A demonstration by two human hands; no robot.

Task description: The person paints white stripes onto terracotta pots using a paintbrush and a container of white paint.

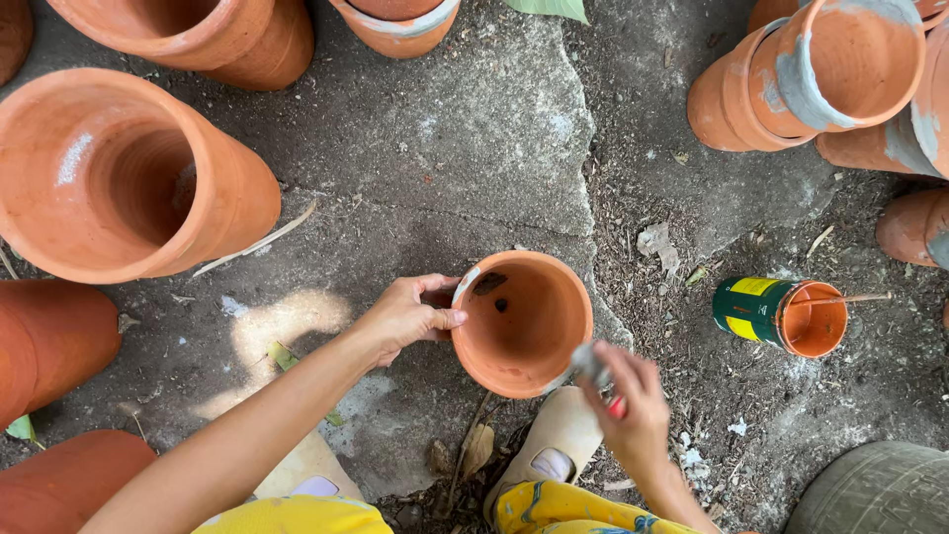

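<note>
**Soft shade, one sun patch**

Even, shaded daylight covers the ground [474, 148]. A bright sun patch [287, 331] falls left of centre. The right hand [633, 400] is motion-blurred. Pots at the edges bow outward from lens distortion.

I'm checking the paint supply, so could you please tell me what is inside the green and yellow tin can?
The green and yellow tin can holds orange paint and a thin stirring stick resting across its rim. The paint covers the stick's lower end and the can's bottom.
</note>
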